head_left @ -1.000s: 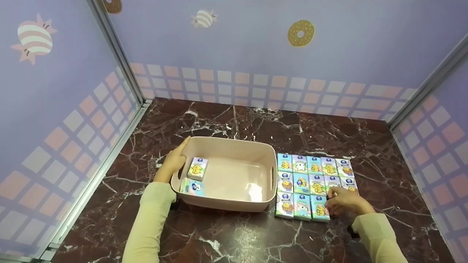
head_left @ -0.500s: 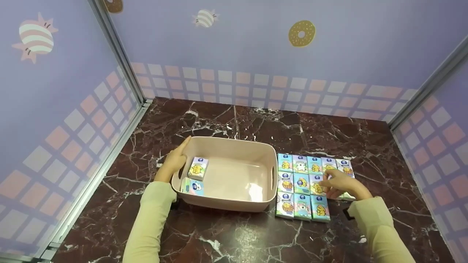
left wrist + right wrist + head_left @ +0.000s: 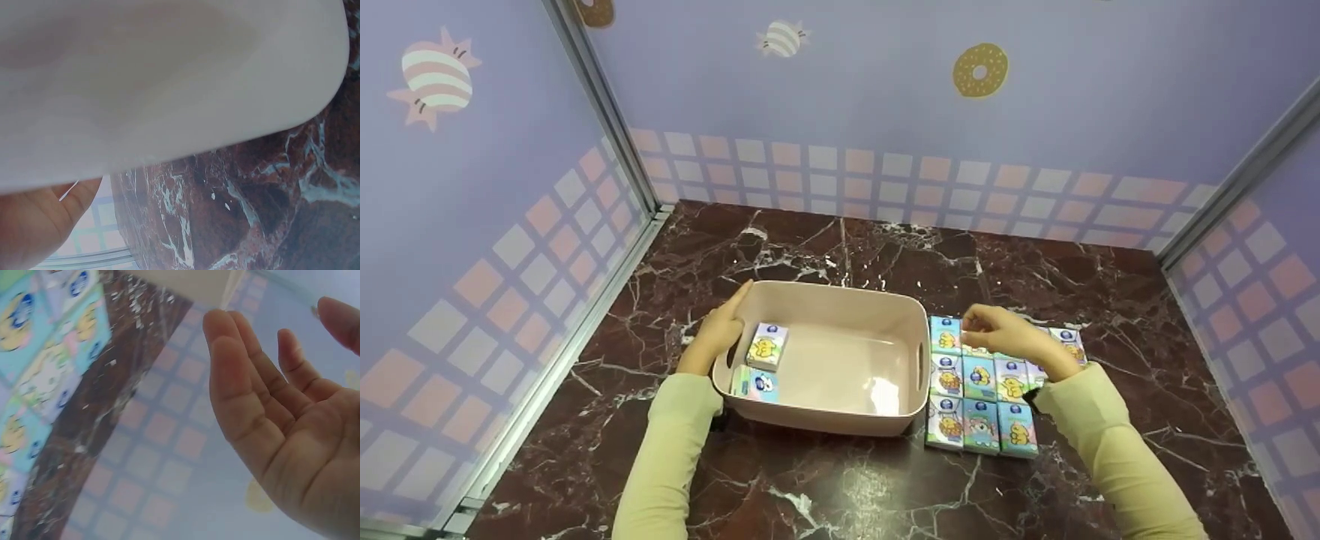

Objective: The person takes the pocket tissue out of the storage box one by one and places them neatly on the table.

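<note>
In the head view a beige plastic basin [image 3: 840, 296] stands on the table. My left hand [image 3: 718, 334] grips its left side, with one finger stretched along the rim. The left wrist view shows part of that hand [image 3: 42, 216] beside the basin's pale wall. Inside the basin, at its left end, lie two packs of pocket tissues: a white-and-yellow one [image 3: 766, 346] and a blue one [image 3: 756, 384]. My right hand [image 3: 1009, 334] hovers over the back of a block of tissue packs [image 3: 979, 421]. Its fingers are loosely bent and hold nothing, as the right wrist view shows [image 3: 298, 422].
The tissue packs lie in tight rows beside the basin's right wall; the right hand and sleeve hide some of them. The dark red marble table [image 3: 885, 251] is bounded by purple walls with printed squares [image 3: 855, 172] at the back and sides.
My right hand has moved left and away from me, from the front right of the packs to above their back row. The left hand and the basin have stayed put.
</note>
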`<state>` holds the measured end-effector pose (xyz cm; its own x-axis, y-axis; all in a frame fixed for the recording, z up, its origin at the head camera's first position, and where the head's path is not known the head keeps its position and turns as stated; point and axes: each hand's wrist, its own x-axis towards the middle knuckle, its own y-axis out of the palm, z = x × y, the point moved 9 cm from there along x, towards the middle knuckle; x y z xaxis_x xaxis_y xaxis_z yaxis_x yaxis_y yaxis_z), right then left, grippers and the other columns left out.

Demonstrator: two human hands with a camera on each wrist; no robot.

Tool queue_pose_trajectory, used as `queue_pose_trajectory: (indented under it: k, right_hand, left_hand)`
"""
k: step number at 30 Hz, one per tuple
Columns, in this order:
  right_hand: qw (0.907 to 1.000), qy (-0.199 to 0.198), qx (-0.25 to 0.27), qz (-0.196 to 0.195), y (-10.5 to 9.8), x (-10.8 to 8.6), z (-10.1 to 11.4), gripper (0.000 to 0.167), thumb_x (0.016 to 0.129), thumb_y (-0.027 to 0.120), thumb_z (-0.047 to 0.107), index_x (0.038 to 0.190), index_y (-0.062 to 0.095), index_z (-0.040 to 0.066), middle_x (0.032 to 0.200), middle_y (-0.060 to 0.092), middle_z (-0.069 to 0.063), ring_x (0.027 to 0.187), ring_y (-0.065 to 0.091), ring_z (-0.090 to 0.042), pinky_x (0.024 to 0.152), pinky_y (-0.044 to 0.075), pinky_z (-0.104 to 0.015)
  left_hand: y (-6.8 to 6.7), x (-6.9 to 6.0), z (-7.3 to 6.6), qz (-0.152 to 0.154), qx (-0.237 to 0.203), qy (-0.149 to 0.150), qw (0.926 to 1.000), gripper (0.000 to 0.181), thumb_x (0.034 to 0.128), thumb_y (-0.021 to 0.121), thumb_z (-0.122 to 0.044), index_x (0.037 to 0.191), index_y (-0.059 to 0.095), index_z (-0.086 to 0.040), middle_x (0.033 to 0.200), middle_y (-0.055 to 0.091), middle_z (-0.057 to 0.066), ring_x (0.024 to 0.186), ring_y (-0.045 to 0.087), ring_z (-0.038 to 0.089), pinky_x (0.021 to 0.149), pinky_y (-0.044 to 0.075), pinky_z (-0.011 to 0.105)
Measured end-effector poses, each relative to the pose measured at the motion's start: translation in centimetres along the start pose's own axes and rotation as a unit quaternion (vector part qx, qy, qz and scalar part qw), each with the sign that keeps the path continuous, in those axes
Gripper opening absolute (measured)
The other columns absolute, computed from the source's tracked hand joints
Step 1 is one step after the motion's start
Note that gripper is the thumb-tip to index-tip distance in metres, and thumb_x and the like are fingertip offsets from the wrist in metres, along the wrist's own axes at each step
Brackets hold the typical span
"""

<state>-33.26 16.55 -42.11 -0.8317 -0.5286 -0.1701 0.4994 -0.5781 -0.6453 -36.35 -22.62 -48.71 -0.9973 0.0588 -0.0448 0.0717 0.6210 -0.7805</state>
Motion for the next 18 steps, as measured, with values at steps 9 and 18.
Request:
queue_pose_trajectory:
  k: [9, 18]
  right_hand:
    - [0.9951, -0.064, -0.073, -0.014, 1.0, 2.8, 5.3, 0.025, 0.082, 0.059, 0.02, 0.102, 0.054, 0.006, 0.099, 0.061, -0.011, 0.091, 0.056, -0.024, 0.078, 0.045, -0.039]
    - [0.9969, -0.077, -0.005, -0.015, 3.6, 6.6, 7.7, 0.044, 0.078, 0.061, 0.012, 0.118, 0.045, 0.005, 0.126, 0.047, -0.018, 0.112, 0.047, -0.037, 0.092, 0.039, -0.047]
  left_hand:
    - [-0.1, 0.0, -0.1, -0.005, -0.007, 0.006, 0.9999, 0.071, 0.0768, 0.038, 0.001, 0.141, 0.022, -0.024, 0.131, 0.042, 0.021, 0.082, 0.047, 0.035, 0.08, 0.037, 0.049]
    - [-0.2, -0.1, 0.0, -0.006, -0.012, 0.004, 0.9999, 0.07, 0.0767, 0.037, 0.0, 0.141, 0.022, -0.023, 0.136, 0.038, 0.017, 0.097, 0.049, 0.038, 0.088, 0.035, 0.052]
